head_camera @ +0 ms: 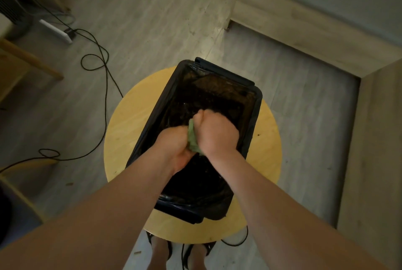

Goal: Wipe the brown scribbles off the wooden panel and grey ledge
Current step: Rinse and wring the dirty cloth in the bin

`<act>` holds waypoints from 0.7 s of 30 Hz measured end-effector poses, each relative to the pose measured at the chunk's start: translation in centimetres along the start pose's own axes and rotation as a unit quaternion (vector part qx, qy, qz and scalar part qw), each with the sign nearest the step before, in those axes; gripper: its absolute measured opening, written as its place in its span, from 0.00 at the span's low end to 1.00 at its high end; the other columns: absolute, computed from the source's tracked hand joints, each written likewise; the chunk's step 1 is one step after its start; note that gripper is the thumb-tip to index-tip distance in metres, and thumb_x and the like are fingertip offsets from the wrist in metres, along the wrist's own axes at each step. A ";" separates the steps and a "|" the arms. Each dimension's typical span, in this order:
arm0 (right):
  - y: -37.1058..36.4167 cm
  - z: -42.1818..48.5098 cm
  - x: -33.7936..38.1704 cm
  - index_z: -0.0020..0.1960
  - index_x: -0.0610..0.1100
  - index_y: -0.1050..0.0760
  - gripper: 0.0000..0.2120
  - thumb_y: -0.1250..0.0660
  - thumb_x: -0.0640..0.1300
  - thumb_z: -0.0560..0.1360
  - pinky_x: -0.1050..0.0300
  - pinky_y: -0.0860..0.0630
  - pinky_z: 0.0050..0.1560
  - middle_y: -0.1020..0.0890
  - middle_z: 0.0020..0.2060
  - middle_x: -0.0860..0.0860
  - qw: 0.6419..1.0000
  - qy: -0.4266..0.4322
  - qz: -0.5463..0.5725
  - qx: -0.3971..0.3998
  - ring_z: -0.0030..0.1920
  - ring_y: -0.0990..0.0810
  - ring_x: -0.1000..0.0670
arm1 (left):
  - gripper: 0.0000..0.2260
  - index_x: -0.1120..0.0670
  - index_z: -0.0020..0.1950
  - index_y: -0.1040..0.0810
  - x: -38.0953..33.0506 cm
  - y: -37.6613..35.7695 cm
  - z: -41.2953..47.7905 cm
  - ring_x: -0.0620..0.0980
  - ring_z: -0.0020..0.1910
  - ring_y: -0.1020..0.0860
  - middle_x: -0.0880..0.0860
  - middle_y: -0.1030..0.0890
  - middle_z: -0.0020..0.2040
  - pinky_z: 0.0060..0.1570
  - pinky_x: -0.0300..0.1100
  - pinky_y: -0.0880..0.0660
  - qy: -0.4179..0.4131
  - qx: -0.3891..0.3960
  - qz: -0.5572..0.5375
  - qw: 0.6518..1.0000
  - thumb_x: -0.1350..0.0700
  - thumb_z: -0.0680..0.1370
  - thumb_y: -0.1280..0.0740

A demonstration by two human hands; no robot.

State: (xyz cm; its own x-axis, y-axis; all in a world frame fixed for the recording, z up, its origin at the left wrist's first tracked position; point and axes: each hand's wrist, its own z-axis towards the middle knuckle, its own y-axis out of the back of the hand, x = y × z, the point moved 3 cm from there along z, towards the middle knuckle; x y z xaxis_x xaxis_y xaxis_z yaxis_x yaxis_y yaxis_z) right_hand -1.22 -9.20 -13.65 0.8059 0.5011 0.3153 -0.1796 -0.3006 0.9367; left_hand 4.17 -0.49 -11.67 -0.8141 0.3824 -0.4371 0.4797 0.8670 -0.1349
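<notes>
Left grip (175,150), right grip (217,135) on cloth (192,140)

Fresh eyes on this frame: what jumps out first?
At frame centre, the left hand and right hand both grip a crumpled green cloth over a black rectangular bin with a black liner. The bin stands on a round yellow wooden tabletop. Black cables loop across the grey floor at left.
</notes>
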 end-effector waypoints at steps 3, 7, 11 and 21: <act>-0.1 0.9 -1.2 0.62 0.42 0.26 0.22 0.49 0.57 0.86 0.49 0.26 0.43 0.25 0.55 0.43 0.996 -0.084 0.016 -0.038 0.53 0.22 0.41 | 0.11 0.56 0.54 0.20 0.3 -0.1 -0.6 0.62 0.53 0.18 0.61 0.17 0.51 0.55 0.63 0.19 0.021 -0.014 -0.007 1.000 0.55 0.85 0.41; -2.4 -1.3 -0.5 0.71 0.44 0.35 0.21 0.50 0.57 0.87 0.42 0.26 0.60 0.32 0.65 0.40 0.980 -0.096 0.076 0.157 0.63 0.27 0.37 | 0.15 0.54 0.60 0.22 0.6 -0.1 -0.8 0.63 0.55 0.19 0.62 0.18 0.55 0.49 0.62 0.20 0.065 -0.010 -0.028 0.997 0.47 0.86 0.43; 0.1 -3.7 1.1 0.51 0.45 0.26 0.16 0.44 0.57 0.84 0.43 0.22 0.46 0.21 0.45 0.47 0.960 -0.049 0.241 0.131 0.44 0.21 0.46 | 0.16 0.59 0.47 0.17 0.3 0.5 -0.3 0.56 0.40 0.16 0.59 0.16 0.40 0.35 0.47 0.20 0.064 -0.003 -0.021 0.998 0.53 0.85 0.41; 1.9 -4.6 2.7 0.38 0.49 0.28 0.23 0.55 0.59 0.79 0.48 0.23 0.40 0.24 0.33 0.53 0.979 0.072 0.190 0.024 0.36 0.22 0.50 | 0.22 0.61 0.38 0.19 -0.7 0.6 -0.9 0.53 0.36 0.21 0.57 0.20 0.32 0.38 0.43 0.23 0.017 0.024 -0.014 0.999 0.62 0.86 0.46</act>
State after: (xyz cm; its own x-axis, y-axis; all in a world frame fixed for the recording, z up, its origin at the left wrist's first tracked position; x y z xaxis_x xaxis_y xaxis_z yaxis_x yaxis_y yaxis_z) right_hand -1.93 -4.71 -10.32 0.5974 0.4536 0.6613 -0.4210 -0.5245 0.7400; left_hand 4.75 0.00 -10.66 -0.8376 0.3698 -0.4020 0.4715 0.8611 -0.1902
